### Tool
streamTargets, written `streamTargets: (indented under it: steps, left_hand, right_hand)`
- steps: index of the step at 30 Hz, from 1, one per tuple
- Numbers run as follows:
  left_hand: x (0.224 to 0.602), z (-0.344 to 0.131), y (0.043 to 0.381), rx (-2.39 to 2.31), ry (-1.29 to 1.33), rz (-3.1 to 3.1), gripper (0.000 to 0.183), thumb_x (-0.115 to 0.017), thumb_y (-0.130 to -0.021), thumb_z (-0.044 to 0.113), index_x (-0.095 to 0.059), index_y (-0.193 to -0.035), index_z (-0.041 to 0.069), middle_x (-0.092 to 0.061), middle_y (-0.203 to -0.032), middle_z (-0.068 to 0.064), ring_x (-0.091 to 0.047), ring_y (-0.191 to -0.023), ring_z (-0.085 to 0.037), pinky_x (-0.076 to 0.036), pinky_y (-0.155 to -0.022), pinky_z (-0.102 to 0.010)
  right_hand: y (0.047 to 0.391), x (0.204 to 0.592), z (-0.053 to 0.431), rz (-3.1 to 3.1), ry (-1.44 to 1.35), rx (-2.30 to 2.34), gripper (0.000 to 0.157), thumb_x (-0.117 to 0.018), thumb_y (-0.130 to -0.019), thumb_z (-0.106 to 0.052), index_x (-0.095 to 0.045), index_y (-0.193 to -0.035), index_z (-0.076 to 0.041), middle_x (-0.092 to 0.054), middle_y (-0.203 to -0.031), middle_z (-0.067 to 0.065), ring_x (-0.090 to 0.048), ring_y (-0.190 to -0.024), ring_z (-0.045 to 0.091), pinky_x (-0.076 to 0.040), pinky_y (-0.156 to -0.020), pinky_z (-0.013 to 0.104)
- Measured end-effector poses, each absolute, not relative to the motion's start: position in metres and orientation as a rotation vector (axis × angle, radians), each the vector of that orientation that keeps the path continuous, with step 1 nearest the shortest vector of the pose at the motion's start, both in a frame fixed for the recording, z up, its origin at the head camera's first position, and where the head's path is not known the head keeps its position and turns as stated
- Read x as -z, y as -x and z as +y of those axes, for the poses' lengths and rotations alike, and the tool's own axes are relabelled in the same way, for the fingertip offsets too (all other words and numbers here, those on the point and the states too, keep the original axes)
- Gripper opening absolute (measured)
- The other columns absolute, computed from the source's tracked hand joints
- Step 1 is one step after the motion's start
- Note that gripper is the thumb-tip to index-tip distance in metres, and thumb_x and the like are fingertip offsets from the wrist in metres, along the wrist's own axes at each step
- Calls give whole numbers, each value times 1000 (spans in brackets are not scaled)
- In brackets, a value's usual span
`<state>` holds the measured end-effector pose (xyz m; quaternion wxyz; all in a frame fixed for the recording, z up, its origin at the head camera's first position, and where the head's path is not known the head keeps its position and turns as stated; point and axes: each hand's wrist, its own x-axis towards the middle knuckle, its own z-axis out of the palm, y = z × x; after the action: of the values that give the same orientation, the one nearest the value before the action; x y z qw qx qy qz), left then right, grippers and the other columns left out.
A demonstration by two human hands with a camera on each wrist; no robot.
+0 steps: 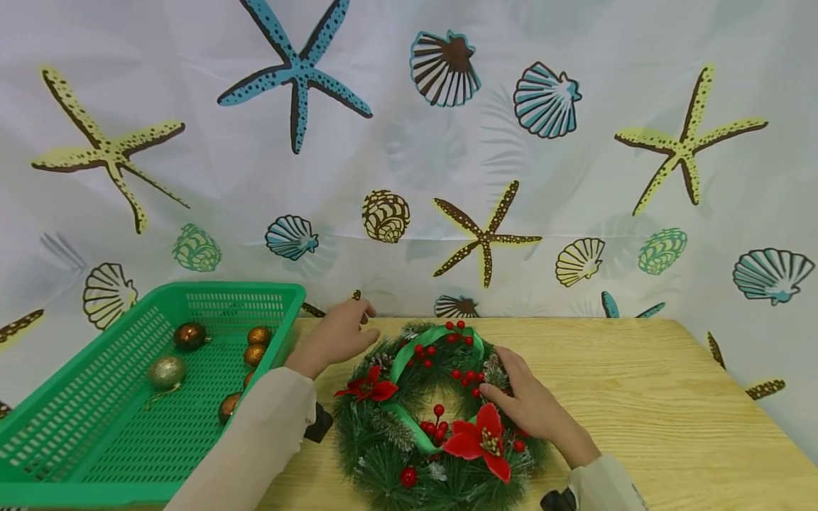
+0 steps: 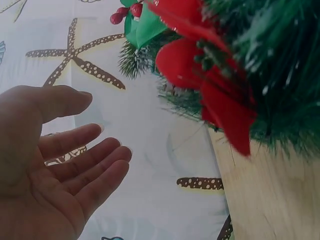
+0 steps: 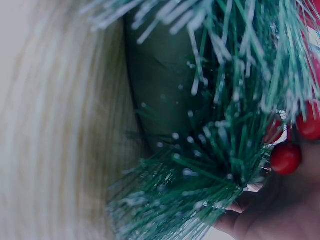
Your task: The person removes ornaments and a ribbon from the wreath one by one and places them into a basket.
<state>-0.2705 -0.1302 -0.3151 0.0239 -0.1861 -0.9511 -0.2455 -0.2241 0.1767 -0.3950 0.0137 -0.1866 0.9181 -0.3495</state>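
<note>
A green Christmas wreath with red poinsettias, red berries and a green ribbon lies on the wooden table. My right hand holds its right side, thumb over the inner berries and fingers along the outer needles. In the right wrist view, frosted needles partly hide that hand. My left hand is just off the wreath's upper left, between it and the basket. In the left wrist view this hand has relaxed, spread fingers and an empty palm.
At the left stands a green plastic basket containing several copper ornament balls and a pale gold one. My left forearm passes over its right wall. A white curtain with starfish and shells hangs behind the table.
</note>
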Motion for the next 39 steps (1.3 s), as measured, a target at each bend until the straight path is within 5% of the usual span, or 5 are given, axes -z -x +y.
streamTargets:
  steps: [19,27,39]
  left_hand:
    - [333,-96,268,775,630,-2990,27,-62,-92,15,-59,-114,0,-61,-101,-14,-58,-85,-23,-49,-73,-37]
    - [340,-89,266,802,615,-3040,20,-62,-92,14,-60,-107,1,-55,-73,-5,-44,-57,-15,-39,-59,-30]
    - [345,-83,267,745,601,-3097,29,-67,-88,12,-58,-114,3,-62,-100,-8,-57,-80,-17,-50,-75,-37]
  right_hand:
    - [223,394,177,2864,582,1077,73,-48,-99,-39,-13,-152,-3,-15,-156,23,-26,-140,43,-29,-108,60]
    - [223,393,177,2847,589,1092,73,-47,-99,-39,-12,-152,-2,-14,-157,23,-25,-140,44,-28,-108,61]
    - [223,392,177,2842,580,1093,73,-47,-99,-39,-13,-152,-3,-14,-157,23,-25,-140,43,-28,-108,60]
